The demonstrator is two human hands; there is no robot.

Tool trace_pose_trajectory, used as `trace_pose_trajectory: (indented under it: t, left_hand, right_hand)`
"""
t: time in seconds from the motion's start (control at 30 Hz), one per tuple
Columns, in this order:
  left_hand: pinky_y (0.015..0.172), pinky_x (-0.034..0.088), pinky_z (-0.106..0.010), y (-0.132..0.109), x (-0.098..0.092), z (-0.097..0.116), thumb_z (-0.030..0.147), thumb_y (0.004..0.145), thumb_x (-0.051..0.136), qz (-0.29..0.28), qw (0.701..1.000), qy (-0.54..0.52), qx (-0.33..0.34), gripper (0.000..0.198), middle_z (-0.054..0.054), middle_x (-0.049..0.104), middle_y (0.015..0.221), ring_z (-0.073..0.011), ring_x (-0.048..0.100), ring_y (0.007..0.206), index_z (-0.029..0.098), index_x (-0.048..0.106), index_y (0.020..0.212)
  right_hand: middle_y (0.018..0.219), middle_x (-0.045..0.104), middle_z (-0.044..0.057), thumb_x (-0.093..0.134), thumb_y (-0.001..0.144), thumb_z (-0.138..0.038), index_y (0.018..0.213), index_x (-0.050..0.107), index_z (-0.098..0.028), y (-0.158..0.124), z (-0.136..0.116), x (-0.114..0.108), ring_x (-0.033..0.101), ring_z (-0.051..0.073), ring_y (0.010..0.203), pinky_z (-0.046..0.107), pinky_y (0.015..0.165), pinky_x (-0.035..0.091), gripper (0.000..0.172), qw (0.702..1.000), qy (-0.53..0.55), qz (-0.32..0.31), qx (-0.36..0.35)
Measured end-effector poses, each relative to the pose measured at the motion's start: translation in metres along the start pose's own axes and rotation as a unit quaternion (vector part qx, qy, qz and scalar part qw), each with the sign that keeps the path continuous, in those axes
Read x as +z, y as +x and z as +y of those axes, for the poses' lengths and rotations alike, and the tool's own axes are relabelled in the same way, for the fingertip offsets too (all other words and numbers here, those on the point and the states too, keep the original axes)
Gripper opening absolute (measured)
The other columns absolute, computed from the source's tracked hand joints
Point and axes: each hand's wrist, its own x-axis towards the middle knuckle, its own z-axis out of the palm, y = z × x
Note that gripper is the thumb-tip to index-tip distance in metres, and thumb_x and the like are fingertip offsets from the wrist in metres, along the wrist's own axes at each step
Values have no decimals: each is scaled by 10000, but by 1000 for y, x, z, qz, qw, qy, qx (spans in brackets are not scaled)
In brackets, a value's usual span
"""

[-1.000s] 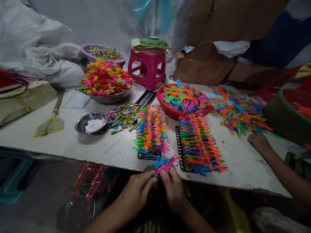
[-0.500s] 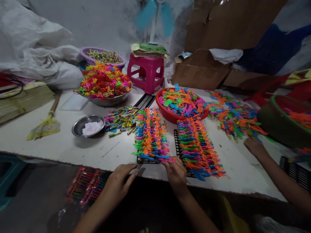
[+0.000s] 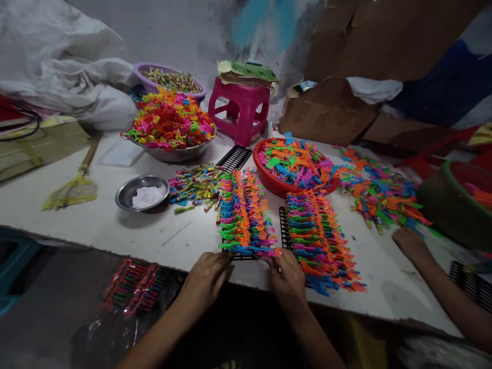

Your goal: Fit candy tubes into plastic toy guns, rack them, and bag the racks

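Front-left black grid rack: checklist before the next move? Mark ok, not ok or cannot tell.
1. Right hand at near end of the front-left black grid rack: ok, fingertips at a pink plastic toy.
2. Pink plastic toy fully seated: cannot tell, fingers and blur obscure it.
3. Left hand touching the rack's near left corner: cannot tell, fingertips close, contact unclear.
4. Rack on white table: ok, close to its front edge.
5. Co-worker's hand clear of the rack: ok, at far right beside the loose toy pile.
6. Red basin stocked: ok, heaped with plastic toys.
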Motion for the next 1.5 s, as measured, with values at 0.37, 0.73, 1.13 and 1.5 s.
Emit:
trace_pose_trajectory:
  t: [0.37, 0.73, 1.13, 1.5]
  left_hand:
    - [753, 493, -356, 3, 6, -13, 175, 824, 476, 16, 1000, -7, 18, 220, -77, 658, 979, -188, 556, 889, 180, 615, 995]
    - [724, 492, -278, -14, -15, 44, 128, 795, 517, 94, 987, -101, 82, 298, -58, 687, 881, -172, 628, 805, 214, 561, 1077]
    - [647, 459, -217, 2, -46, 60, 267, 821, 499, -280, 922, -257, 71, 197, -36, 673, 799, -136, 603, 714, 226, 648, 944]
    - [750, 462, -347, 1, 18, -10, 231, 794, 536, 101, 993, 22, -58, 153, -64, 649, 899, -203, 557, 853, 168, 588, 924]
  right_hand:
    - [726, 625, 30, 483, 837, -228, 736, 682, -229, 6, 5, -1, 585, 164, 713, 261, 618, 461, 223, 994, 51, -19, 94]
    - [743, 664, 41, 626, 741, -246, 890, 669, -240, 5, -75, -33, 595, 171, 650, 269, 582, 475, 155, 956, 270, -59, 99]
    - [656, 640, 22, 609, 757, -375, 757, 670, -244, 8, -51, -63, 589, 175, 648, 325, 675, 480, 145, 884, 400, -217, 103]
    - [762, 618, 20, 641, 737, -249, 774, 640, -203, 2, -3, -6, 572, 170, 716, 280, 673, 450, 59, 978, 131, 22, 161]
